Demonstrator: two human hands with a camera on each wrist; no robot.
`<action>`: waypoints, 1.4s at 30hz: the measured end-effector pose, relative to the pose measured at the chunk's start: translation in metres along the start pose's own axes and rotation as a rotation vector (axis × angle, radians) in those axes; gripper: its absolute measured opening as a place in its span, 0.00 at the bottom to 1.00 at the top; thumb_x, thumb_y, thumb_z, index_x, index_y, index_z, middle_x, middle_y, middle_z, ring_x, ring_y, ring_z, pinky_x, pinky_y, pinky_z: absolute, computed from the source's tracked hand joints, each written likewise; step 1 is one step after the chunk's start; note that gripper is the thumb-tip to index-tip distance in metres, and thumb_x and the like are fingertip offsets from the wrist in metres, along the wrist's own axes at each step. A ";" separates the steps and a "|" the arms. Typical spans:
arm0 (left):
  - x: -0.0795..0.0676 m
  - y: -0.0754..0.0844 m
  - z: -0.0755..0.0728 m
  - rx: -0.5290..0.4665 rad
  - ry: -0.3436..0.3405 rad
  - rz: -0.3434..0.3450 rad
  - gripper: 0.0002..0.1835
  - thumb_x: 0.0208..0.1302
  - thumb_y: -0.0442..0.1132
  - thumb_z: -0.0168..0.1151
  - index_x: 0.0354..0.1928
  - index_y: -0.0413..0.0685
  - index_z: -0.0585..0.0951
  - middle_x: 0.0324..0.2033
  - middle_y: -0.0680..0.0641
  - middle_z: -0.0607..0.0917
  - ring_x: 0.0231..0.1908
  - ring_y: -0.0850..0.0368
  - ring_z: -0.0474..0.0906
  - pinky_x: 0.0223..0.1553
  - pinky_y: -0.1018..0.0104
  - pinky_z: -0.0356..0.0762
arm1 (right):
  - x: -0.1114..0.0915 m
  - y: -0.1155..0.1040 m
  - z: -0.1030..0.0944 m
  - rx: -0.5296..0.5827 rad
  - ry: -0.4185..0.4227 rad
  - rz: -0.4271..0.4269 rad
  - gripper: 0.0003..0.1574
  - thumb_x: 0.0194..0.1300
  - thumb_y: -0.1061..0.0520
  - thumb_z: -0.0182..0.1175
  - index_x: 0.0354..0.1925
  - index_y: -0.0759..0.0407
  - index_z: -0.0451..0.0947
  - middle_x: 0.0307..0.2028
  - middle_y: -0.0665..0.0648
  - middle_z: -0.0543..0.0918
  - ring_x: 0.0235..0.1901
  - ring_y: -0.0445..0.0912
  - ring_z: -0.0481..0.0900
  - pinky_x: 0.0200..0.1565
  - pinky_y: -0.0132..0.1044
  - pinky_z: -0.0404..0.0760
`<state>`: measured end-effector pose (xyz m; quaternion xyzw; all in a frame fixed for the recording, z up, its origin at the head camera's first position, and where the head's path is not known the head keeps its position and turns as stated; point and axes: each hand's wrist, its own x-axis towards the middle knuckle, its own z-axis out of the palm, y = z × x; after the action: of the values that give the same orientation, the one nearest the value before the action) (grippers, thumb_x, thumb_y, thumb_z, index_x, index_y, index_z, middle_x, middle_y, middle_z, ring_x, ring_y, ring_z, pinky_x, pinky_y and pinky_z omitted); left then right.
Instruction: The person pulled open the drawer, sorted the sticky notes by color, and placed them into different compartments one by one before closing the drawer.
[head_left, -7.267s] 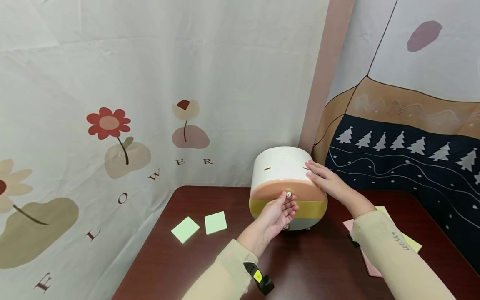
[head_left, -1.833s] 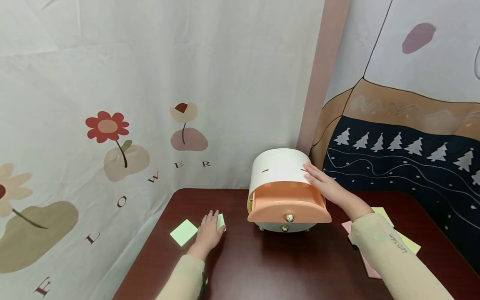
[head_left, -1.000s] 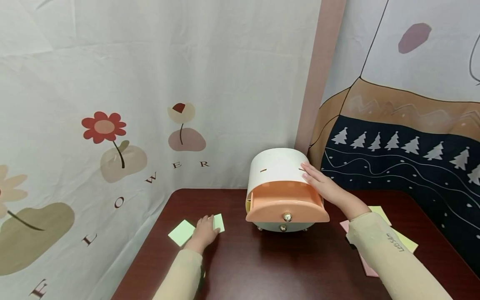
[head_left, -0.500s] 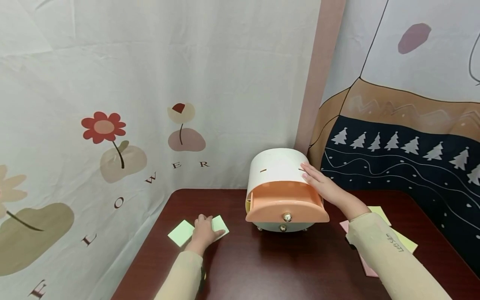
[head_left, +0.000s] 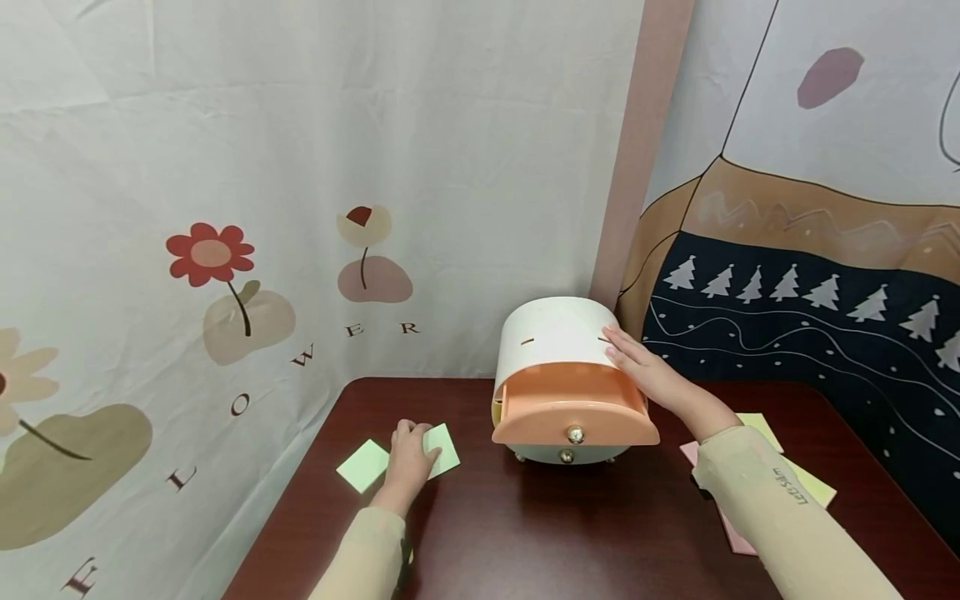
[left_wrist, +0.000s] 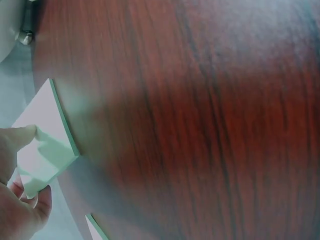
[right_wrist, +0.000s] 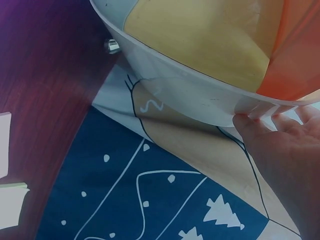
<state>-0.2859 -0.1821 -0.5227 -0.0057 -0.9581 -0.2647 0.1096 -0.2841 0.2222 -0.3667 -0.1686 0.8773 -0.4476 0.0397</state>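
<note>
In the head view, my left hand (head_left: 408,461) pinches a light green sticky note pad (head_left: 444,446) at the left of the table. The left wrist view has the thumb on the face of this pad (left_wrist: 52,145) and curled fingers at its far side. A second green pad (head_left: 363,467) lies just left of the hand. My right hand (head_left: 651,375) rests with extended fingers on the right side of a small rounded white drawer box (head_left: 555,327). Its upper orange drawer (head_left: 573,417) is pulled out, with a round shiny knob (head_left: 575,435) in front.
Under the orange drawer is a pale lower front with another shiny knob (head_left: 566,456). Yellow sticky notes (head_left: 812,482) and a pink pad (head_left: 738,535) lie at the right, partly beneath my right sleeve. A printed curtain (head_left: 465,183) hangs behind the dark red table (head_left: 525,533).
The orange drawer has been pulled out. My left hand has gone from its knob to the right-hand green pad and taken hold of it. The right hand stays on the box.
</note>
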 end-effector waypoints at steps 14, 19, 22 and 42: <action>-0.004 0.004 -0.007 0.036 0.049 0.093 0.14 0.61 0.30 0.61 0.49 0.44 0.81 0.44 0.41 0.74 0.45 0.46 0.70 0.42 0.52 0.75 | 0.001 0.001 0.001 -0.006 0.003 0.002 0.39 0.75 0.41 0.38 0.75 0.56 0.43 0.75 0.59 0.37 0.73 0.61 0.34 0.65 0.69 0.38; -0.005 0.005 -0.010 0.036 0.042 0.104 0.14 0.61 0.28 0.59 0.49 0.45 0.81 0.43 0.42 0.75 0.46 0.46 0.71 0.42 0.53 0.76 | 0.001 0.000 0.001 -0.009 0.001 0.003 0.39 0.75 0.41 0.38 0.75 0.56 0.44 0.75 0.59 0.38 0.73 0.60 0.35 0.65 0.70 0.38; -0.006 0.006 -0.012 0.034 0.045 0.118 0.15 0.61 0.26 0.57 0.48 0.46 0.82 0.42 0.43 0.75 0.45 0.47 0.71 0.41 0.53 0.76 | 0.000 -0.001 0.000 -0.012 0.001 0.006 0.39 0.75 0.40 0.38 0.75 0.55 0.44 0.75 0.59 0.37 0.73 0.61 0.35 0.65 0.70 0.38; -0.016 0.011 -0.021 0.077 0.086 0.261 0.13 0.56 0.27 0.63 0.41 0.50 0.85 0.32 0.52 0.76 0.33 0.55 0.75 0.27 0.65 0.73 | 0.001 0.000 0.001 -0.025 0.009 0.009 0.39 0.75 0.40 0.38 0.75 0.56 0.44 0.75 0.59 0.38 0.73 0.60 0.35 0.66 0.69 0.38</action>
<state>-0.2647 -0.1826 -0.5033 -0.1146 -0.9530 -0.2115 0.1841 -0.2851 0.2211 -0.3669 -0.1633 0.8837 -0.4372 0.0358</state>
